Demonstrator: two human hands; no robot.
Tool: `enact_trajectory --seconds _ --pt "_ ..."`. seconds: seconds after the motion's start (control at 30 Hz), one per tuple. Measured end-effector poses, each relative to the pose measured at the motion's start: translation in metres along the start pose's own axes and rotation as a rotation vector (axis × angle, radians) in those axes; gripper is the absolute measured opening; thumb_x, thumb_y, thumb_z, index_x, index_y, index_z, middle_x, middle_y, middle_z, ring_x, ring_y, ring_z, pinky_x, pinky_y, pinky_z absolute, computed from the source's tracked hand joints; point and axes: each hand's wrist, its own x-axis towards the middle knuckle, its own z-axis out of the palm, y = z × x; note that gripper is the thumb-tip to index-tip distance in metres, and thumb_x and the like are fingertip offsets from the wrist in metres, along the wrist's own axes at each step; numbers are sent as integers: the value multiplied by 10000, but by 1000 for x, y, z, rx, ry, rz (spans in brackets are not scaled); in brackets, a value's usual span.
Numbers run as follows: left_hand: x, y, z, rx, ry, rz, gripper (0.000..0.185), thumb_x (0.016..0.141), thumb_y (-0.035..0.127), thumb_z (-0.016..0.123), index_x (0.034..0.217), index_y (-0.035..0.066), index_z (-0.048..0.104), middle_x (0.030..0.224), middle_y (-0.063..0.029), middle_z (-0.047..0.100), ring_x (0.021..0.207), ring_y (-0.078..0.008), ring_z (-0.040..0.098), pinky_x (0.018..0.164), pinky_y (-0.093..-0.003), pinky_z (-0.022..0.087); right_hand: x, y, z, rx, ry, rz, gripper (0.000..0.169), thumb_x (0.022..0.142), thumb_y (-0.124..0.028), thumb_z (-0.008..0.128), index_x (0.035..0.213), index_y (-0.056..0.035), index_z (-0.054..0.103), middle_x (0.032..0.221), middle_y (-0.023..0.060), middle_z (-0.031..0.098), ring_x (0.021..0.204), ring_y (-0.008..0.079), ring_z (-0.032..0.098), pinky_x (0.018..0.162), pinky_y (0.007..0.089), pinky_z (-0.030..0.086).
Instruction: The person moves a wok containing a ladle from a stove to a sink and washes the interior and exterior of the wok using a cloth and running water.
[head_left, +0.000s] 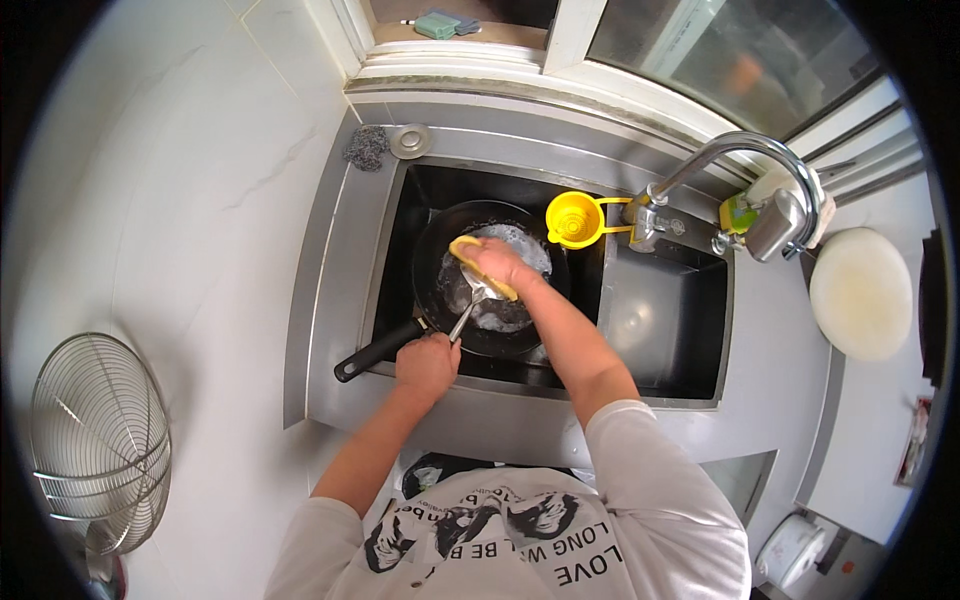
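Note:
A black frying pan rests in the left basin of the double sink, with white suds over its bottom. My left hand is closed around the handle of a metal spatula, beside the pan's black handle. Under my right hand is a yellow sponge, pressed against the spatula's blade above the suds. Part of the blade is hidden by the sponge and fingers.
A yellow strainer cup hangs by the chrome faucet. Behind the sink lie a steel-wool scrubber and a drain plug. A round white board stands at right; a wire basket hangs on the left wall.

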Motion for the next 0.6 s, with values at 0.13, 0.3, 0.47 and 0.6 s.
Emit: enact_trajectory --seconds 0.13,0.3,0.47,0.6 --pt "2 1 -2 -31 -51 -41 380 917 364 584 715 44 613 663 -156 650 615 -334 659 586 -444 537 1 25 -10 -277 176 121 652 848 -612 486 1096 -47 698 1093 230 682 1044 379 646 905 439 489" --pt "9 -3 -4 -163 2 -96 413 926 378 595 700 32 619 623 -162 627 566 -316 642 548 -439 508 -8 53 -21 -530 359 96 584 902 -549 509 1195 -55 614 1131 239 651 1038 410 623 878 523 486" --pt "20 3 -5 -1222 -252 -527 445 989 466 516 1006 38 637 559 -32 516 468 -161 501 454 -328 421 -23 100 17 -950 579 -17 610 887 -346 562 1457 -197 401 1477 274 341 1266 422 419 984 594 375" --pt "36 23 -15 -1814 -429 -895 461 1022 475 443 1183 62 569 557 27 448 469 -113 421 412 -275 353 -5 134 29 -554 444 197 430 940 -174 505 1364 -114 538 1286 233 577 1106 327 604 923 394 491"
